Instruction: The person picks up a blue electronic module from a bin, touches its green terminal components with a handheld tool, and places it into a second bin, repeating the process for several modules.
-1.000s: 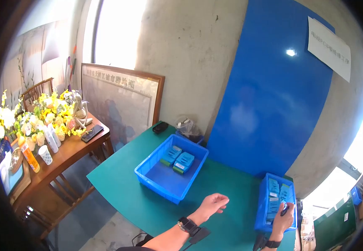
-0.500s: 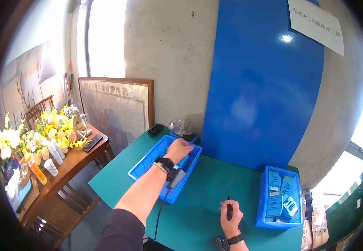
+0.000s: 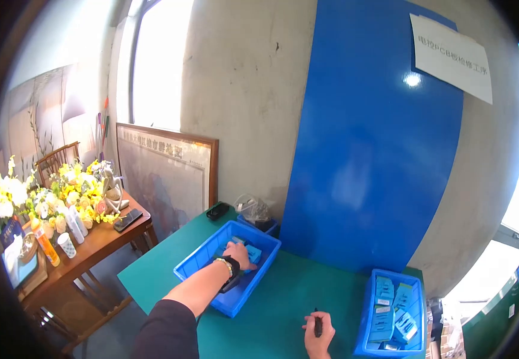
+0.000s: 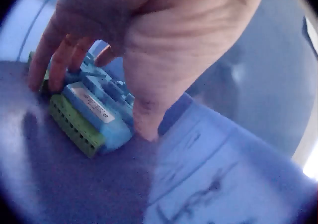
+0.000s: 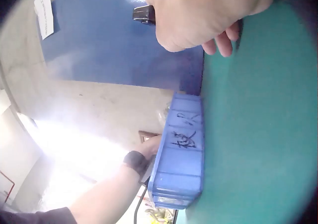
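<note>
My left hand (image 3: 240, 254) reaches down into the left blue bin (image 3: 226, 306). In the left wrist view its thumb and fingers straddle a blue module (image 4: 112, 122) with a white label and a green terminal block (image 4: 74, 124). The fingertips come down at the far side and the thumb tip is right at the near edge. Another green terminal strip shows behind the fingers. My right hand (image 3: 319, 332) grips a slim black pen-like tool (image 3: 318, 326) above the green table (image 3: 259, 335). In the right wrist view the tool's dark end (image 5: 144, 14) sticks out past the hand.
The right blue bin (image 3: 363, 317) holds several blue modules. Behind the left bin are a black item (image 3: 217, 210) and a small blue box with a clear bag (image 3: 252, 208). A wooden table with flowers (image 3: 77, 191) stands at left; a blue panel (image 3: 373, 137) stands behind.
My left hand moves left from the open table and goes down into the left bin onto the modules. My right hand leaves the right bin and comes back over the table, still gripping the tool.
</note>
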Demonstrator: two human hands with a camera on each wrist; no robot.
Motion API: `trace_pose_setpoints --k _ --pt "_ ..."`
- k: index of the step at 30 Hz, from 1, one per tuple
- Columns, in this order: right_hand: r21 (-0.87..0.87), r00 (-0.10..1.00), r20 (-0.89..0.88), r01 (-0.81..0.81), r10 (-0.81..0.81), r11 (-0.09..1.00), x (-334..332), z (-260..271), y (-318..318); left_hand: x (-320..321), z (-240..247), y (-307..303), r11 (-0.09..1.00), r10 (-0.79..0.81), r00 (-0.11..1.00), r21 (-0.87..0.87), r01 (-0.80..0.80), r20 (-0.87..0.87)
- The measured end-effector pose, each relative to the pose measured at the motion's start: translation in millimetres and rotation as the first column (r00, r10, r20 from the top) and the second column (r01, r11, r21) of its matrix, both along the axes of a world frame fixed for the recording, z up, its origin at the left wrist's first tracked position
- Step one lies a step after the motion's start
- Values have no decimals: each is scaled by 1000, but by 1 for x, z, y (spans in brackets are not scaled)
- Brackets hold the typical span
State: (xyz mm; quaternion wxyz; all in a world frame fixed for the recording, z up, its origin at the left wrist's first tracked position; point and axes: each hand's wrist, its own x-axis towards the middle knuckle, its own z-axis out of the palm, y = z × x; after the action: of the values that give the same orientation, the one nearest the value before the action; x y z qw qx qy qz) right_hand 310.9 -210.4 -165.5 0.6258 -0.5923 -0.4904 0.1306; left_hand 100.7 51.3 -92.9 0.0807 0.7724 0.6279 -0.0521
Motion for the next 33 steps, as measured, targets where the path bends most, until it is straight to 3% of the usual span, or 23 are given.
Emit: trace_pose_setpoints --k 2,4,7,9,11,14,16,18,22,26,27,30,33 --pt "-14 997 82 11 -9 1000 -3 12 -10 4 7 -7 998 60 997 33 -61 39" --pt "-4 999 36 6 -6 1000 -6 16 -11 1 15 -16 988 124 983 72 -134 138" --pt "12 1000 -18 -13 13 1000 -5 15 -12 -13 61 -21 959 164 945 -271 -85 282" --pt "17 1000 1 -29 29 999 -3 13 -12 -30 80 -35 897 259 753 -439 44 605" --pt "24 996 -84 -32 34 999 -5 10 -7 -52 68 -28 857 345 499 -484 177 795" --pt "80 993 -112 -21 30 997 -6 6 -1 -40 65 -44 750 636 -65 -597 285 769" --pt "83 993 -111 -37 46 996 -7 10 -2 -34 52 -71 749 519 -180 -344 567 835" --pt "99 992 -112 -39 51 994 -7 9 -1 -21 48 -111 608 484 -245 -121 785 840" --pt "73 997 -45 -56 60 996 -3 11 -13 19 14 -158 500 625 -249 -135 856 740" --pt "105 990 140 0 -14 995 -4 21 -18 47 -38 -155 385 798 -234 -172 907 555" --pt "120 989 142 24 -42 992 -6 21 -17 48 -42 -155 347 820 -254 -91 934 513" --pt "90 995 99 -2 -7 996 -8 24 -17 50 -52 -155 497 807 -320 -279 821 496" --pt "61 1000 4 -16 15 998 -7 22 -13 52 -49 -159 567 792 -396 -317 760 465"
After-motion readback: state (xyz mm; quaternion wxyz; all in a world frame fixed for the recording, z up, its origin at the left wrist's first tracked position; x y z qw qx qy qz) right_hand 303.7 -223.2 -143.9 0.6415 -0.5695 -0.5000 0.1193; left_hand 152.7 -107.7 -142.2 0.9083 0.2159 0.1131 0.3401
